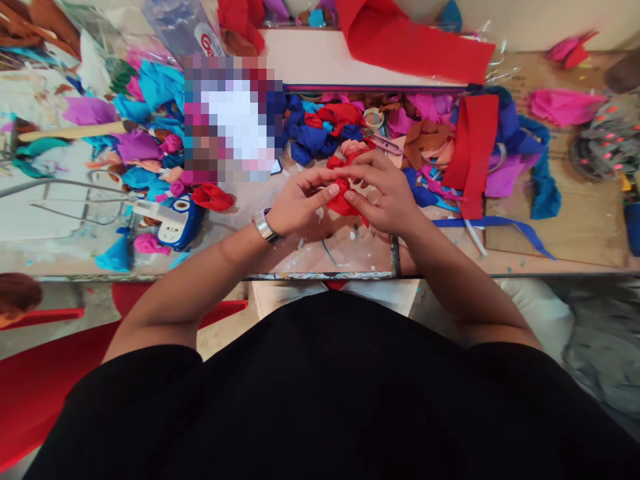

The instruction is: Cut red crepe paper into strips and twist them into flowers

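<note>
Both hands meet over the middle of the table at a bunched piece of red crepe paper [342, 202]. My left hand [306, 199] pinches its left side between thumb and fingertips, and a metal-banded watch [264, 225] sits on that wrist. My right hand [385, 190] has its thumb and fingers closed on the right side of the same red piece. The fingers partly hide the paper. Just beyond the hands lie crumpled blue pieces [313, 139] and a tape roll [373, 119].
Red strips [470, 150] hang over a piece of cardboard [560, 230] at right. A blue-and-white glue gun [183, 223] rests on the left among coloured scraps. A clear plastic bottle [180, 30] is at the back left. The table's front edge [320, 275] runs before my body.
</note>
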Demonstrator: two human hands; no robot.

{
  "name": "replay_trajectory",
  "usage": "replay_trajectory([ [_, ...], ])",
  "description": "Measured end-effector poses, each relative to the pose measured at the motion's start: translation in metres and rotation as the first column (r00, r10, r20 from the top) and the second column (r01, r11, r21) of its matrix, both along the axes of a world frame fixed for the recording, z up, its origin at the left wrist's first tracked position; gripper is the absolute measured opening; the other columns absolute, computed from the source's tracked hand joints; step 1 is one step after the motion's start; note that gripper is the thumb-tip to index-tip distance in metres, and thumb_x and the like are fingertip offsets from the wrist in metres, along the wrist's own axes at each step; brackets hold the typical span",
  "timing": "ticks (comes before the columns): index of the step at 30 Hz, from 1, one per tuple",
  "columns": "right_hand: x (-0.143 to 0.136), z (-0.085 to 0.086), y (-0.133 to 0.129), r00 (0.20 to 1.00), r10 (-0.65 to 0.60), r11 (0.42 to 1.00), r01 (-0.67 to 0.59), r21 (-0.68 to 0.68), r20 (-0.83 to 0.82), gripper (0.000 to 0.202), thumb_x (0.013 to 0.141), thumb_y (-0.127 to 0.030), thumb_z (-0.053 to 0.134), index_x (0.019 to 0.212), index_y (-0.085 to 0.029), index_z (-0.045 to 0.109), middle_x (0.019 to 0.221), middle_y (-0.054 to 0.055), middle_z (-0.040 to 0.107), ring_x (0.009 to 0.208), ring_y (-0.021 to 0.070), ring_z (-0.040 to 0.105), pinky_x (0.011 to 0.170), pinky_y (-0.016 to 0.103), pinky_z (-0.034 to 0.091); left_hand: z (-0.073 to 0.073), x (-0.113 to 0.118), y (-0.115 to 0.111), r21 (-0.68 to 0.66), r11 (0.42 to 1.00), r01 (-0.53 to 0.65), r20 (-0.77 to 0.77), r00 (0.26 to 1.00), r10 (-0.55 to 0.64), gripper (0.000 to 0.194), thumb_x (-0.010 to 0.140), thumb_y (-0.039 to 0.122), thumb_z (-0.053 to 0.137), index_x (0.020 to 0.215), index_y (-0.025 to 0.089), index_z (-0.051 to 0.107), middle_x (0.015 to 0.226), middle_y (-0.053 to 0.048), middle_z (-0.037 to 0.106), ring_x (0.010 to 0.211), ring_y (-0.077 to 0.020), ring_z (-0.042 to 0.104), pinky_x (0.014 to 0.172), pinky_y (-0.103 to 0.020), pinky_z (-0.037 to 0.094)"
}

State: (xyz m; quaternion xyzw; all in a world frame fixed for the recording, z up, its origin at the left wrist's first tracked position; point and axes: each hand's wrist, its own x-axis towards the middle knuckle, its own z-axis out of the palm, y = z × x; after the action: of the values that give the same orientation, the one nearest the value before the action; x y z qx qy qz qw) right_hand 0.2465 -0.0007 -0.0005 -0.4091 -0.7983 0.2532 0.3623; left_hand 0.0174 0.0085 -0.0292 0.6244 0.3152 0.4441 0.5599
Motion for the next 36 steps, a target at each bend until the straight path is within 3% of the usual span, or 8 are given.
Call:
replay_trajectory([
  [4,0.0,-0.003,0.002,0.998,-0.006,0.999,0.009,0.041,-0.066,0.053,0.101,-0.079,0.06,0.123,-0.034,0.077,0.132,0.009,0.074,0.115,0.0317,0.07,0.088,0.052,0.063,-0.005,0.001,0.001,-0.004,0.999,-0.047,0.03,0.998,0.047,0.058,0.086,0.074,0.087,0.111,0.023,0.072,0.105,-0.006,0.08,0.096,-0.0192,0.078,0.085,-0.033,0.065],
  [8,0.004,-0.006,0.002,0.988,-0.096,0.995,0.096,-0.001,-0.125,0.052,0.1,-0.081,0.061,0.129,-0.04,0.073,0.133,0.005,0.078,0.106,0.0293,0.069,0.09,0.054,0.061,-0.009,0.0,0.004,-0.018,0.989,-0.145,0.006,0.989,0.146,0.054,0.088,0.073,0.085,0.094,0.023,0.065,0.085,-0.001,0.071,0.073,-0.0136,0.068,0.068,-0.028,0.058],
  [12,0.005,-0.007,0.002,0.987,-0.142,0.989,0.139,-0.053,-0.076,0.057,0.094,-0.086,0.063,0.135,-0.047,0.072,0.111,0.003,0.084,0.115,0.0348,0.068,0.095,0.058,0.058,-0.006,0.0,0.002,0.011,0.985,-0.172,-0.016,0.985,0.172,0.053,0.091,0.073,0.083,0.088,0.022,0.069,0.076,0.0,0.069,0.065,-0.0129,0.065,0.063,-0.028,0.055],
  [16,0.003,-0.008,0.001,0.987,-0.115,0.993,0.117,0.008,-0.113,0.051,0.098,-0.082,0.062,0.128,-0.042,0.074,0.12,0.003,0.082,0.104,0.0308,0.071,0.088,0.056,0.06,-0.007,0.0,0.002,0.02,0.978,-0.208,0.017,0.978,0.207,0.05,0.09,0.072,0.085,0.091,0.022,0.076,0.082,-0.001,0.074,0.068,-0.0121,0.065,0.066,-0.028,0.055],
  [22,0.003,-0.009,0.001,0.989,-0.064,0.988,0.082,0.133,-0.135,0.039,0.104,-0.068,0.066,0.122,-0.035,0.072,0.122,0.005,0.08,0.095,0.0266,0.072,0.084,0.051,0.062,-0.015,-0.003,0.005,-0.026,0.985,-0.17,0.004,0.985,0.17,0.046,0.091,0.068,0.085,0.091,0.022,0.077,0.079,-0.001,0.073,0.065,-0.0125,0.064,0.064,-0.028,0.054],
  [27,0.001,-0.01,0.0,0.985,-0.115,0.992,0.121,0.034,-0.132,0.046,0.102,-0.075,0.062,0.124,-0.036,0.072,0.126,0.005,0.081,0.095,0.0269,0.073,0.084,0.05,0.063,-0.014,-0.002,0.005,-0.055,0.988,-0.147,0.046,0.988,0.15,0.05,0.093,0.072,0.081,0.09,0.023,0.073,0.077,0.0,0.069,0.063,-0.0114,0.062,0.062,-0.027,0.055],
  [36,0.001,-0.009,0.002,0.969,-0.119,0.99,0.131,0.042,-0.216,0.046,0.099,-0.077,0.067,0.116,-0.035,0.075,0.115,0.003,0.082,0.085,0.024,0.072,0.08,0.05,0.062,-0.008,0.0,0.003,-0.084,0.994,-0.065,-0.016,0.998,0.064,0.057,0.092,0.077,0.078,0.089,0.021,0.075,0.078,-0.002,0.073,0.066,-0.0122,0.064,0.063,-0.026,0.056],
])
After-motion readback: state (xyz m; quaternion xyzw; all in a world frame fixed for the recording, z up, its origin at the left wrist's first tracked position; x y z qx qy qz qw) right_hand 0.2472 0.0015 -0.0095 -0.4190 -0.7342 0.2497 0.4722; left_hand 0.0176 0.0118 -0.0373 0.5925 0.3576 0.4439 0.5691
